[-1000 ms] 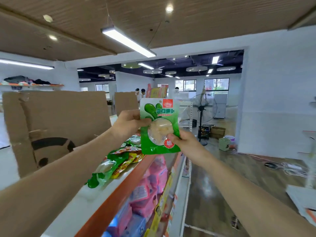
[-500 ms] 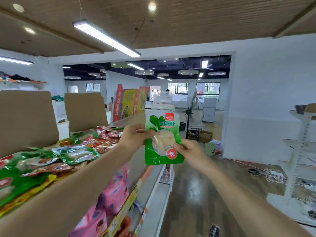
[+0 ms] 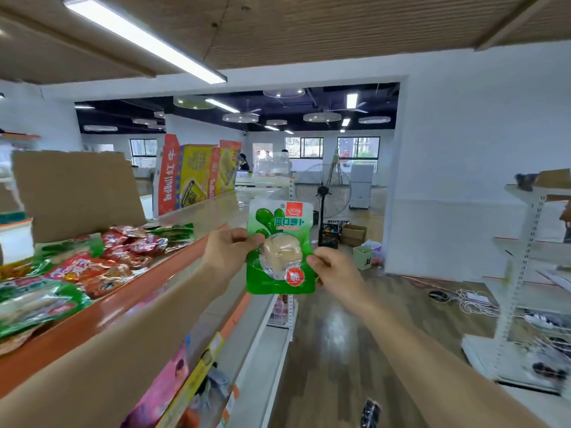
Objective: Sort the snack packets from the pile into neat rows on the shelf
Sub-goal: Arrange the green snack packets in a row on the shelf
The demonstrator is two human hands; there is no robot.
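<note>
A green snack packet (image 3: 279, 251) is held upright in the air between both hands, in the middle of the scene. It sits just right of the shelf's far end, off the shelf and touching nothing on it. Its printed front faces the camera, with a round clear window showing a pale lump inside and a red seal low on the right. The left hand (image 3: 227, 253) pinches the packet's left edge about halfway up, its fingers (image 3: 251, 239) curled closed against the film. The right hand (image 3: 335, 271) pinches the right edge a little lower, its fingers (image 3: 315, 261) likewise closed on the packet. To the left, the shelf (image 3: 102, 313) with its orange front edge runs from near to far. On its top lies the pile of snack packets (image 3: 92, 267), red and green ones jumbled and overlapping. An open cardboard flap (image 3: 77, 193) stands behind the pile, and tall red and yellow cartons (image 3: 191, 177) stand farther along. Pink packets (image 3: 163, 387) show on a lower level beneath the left forearm. Far beyond the held packet stands a floor fan (image 3: 323, 191), with a cardboard box (image 3: 353, 234) and a small green bin (image 3: 362, 257) on the wooden floor near it. A white rack (image 3: 525, 242) stands at the right, and loose cables (image 3: 463, 299) lie on the floor beside it.
</note>
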